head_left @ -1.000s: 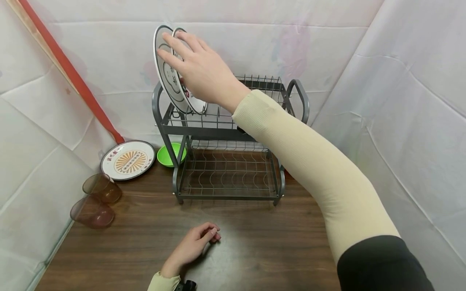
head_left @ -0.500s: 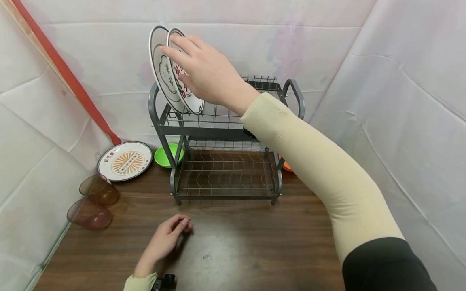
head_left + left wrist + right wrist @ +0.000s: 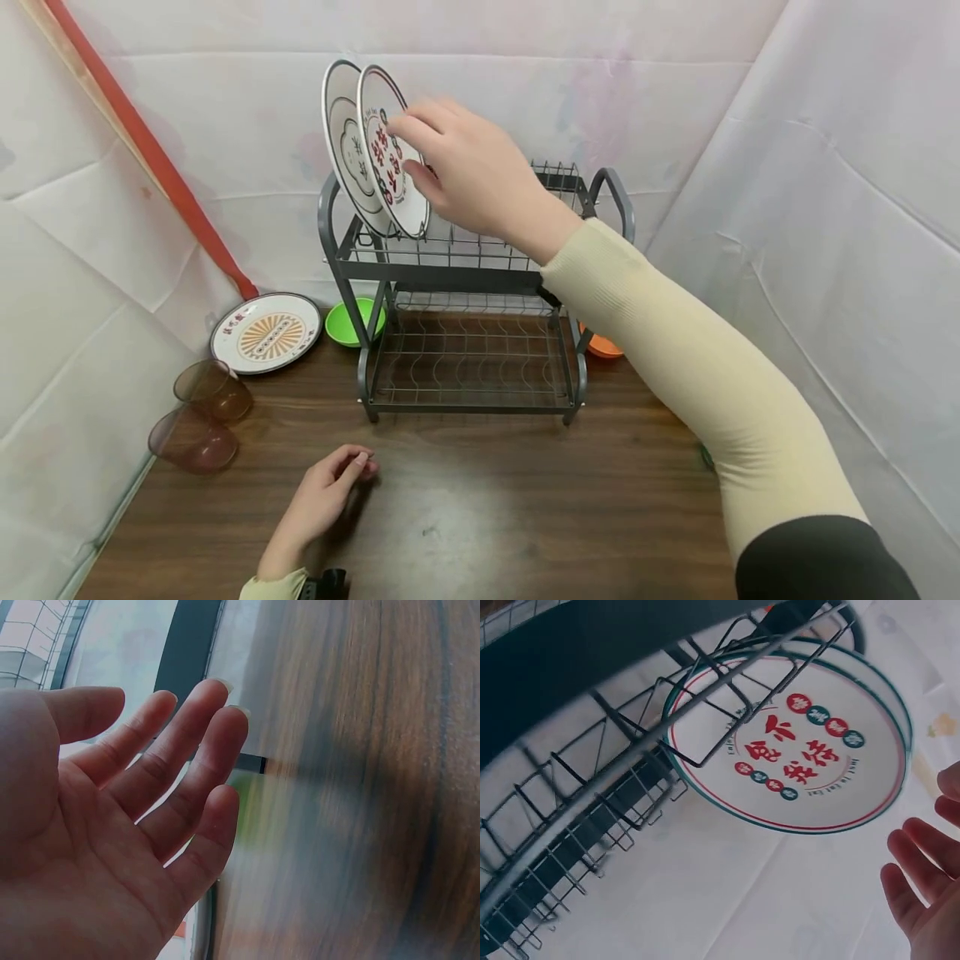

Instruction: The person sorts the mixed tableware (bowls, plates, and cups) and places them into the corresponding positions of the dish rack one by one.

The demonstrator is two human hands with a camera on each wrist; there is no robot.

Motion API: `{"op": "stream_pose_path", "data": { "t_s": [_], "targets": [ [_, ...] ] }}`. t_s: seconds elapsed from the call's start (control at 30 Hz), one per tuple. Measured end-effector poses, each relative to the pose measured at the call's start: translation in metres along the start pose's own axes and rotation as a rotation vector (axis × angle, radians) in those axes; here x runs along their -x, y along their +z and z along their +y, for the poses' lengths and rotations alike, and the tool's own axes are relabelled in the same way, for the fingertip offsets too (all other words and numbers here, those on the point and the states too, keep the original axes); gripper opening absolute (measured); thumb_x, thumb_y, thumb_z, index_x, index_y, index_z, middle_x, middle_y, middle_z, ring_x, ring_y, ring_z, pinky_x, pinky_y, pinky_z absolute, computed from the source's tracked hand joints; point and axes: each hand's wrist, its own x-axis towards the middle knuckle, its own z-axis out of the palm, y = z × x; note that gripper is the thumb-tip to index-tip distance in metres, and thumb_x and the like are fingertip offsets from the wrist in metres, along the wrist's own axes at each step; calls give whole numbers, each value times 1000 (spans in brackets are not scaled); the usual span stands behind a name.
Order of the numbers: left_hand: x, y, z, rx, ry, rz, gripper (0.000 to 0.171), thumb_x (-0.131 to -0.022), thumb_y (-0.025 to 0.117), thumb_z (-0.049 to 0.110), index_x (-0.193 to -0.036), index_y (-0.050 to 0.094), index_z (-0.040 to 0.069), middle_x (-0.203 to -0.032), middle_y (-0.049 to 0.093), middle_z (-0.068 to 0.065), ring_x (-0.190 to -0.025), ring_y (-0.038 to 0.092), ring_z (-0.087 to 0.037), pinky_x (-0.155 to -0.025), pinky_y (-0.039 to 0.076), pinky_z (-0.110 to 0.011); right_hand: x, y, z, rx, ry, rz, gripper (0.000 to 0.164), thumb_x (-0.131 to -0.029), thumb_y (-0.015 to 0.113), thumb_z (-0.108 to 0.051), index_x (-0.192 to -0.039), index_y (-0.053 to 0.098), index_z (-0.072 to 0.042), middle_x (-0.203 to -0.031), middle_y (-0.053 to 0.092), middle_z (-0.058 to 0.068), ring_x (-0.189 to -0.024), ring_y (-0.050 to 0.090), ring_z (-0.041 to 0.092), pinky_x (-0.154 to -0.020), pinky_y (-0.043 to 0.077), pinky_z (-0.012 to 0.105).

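- White round plate with red lettering and a dark green rim (image 3: 384, 158): stands tilted on edge at the left end of the upper tier of the dark grey metal dish rack (image 3: 450, 273), just right of a white round plate with a dark line pattern (image 3: 342, 137), likewise on edge.
- Right hand (image 3: 472, 171): held beside the lettered face, fingers loosely bent and parted, grasping nothing; apart from the plate in the right wrist view.
- Left hand (image 3: 318, 500): low at the tabletop (image 3: 540, 517), between rack and front edge, fingers relaxed and slightly curled, holding nothing; contact with the wood hard to judge.
- Far left corner of the tabletop: white round plate with an orange sunburst (image 3: 267, 335), near a small bright green bowl (image 3: 343, 323).
- Along the left edge: clear amber tumbler (image 3: 213, 392) and clear mauve tumbler (image 3: 195, 442).
- Right of the rack: orange bowl (image 3: 603, 346), partly hidden.
- Step in hand, by judgement: racking plates, with the lettered one seemingly seated and released.
- Next move: probably calls for withdrawing without brushing the rim, then fetching the sunburst plate for a slot farther right.
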Motion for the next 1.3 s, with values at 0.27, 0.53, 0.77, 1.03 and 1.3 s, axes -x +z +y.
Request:
{"op": "stream_pose_path", "data": {
  "t_s": [0.27,0.53,0.77,1.03,1.3],
  "targets": [
    [-7,4,4,7,4,-38,26,-106,51,24,-112,67,5,-102,72,-2,-93,68,-17,-81,52,-26,65,-7,-4,-32,35,96,26,-103,52,-24,-100,72,-8,-85,66,0,-71,55,15,-60,46,31],
    [-11,9,8,16,16,-61,26,-106,52,24,-112,67,4,-101,72,-2,-93,68,-18,-80,52,-27,143,-5,-2,-61,64,234,23,-99,57,-22,-86,71,-9,-74,67,1,-63,60,17,-53,46,34],
    [-16,7,5,28,59,-49,27,-106,52,24,-111,67,2,-98,72,-4,-90,69,-20,-82,53,-30,216,7,3,-191,255,307,21,-98,60,-16,-85,73,-7,-73,66,1,-61,58,12,-57,48,30],
    [-14,-24,-7,-20,104,18,28,-106,50,23,-114,65,1,-99,72,-6,-87,68,-19,-78,51,-24,286,63,-2,-401,579,361,16,-97,64,-8,-84,73,-6,-74,70,3,-65,64,12,-62,48,16],
    [-38,-55,-20,121,79,66,41,-109,43,29,-128,54,-6,-114,69,-19,-96,68,-18,-83,52,-28,333,104,-10,-529,816,314,16,-100,62,-14,-92,74,-5,-78,71,0,-70,66,20,-65,51,17]
  ]
}}
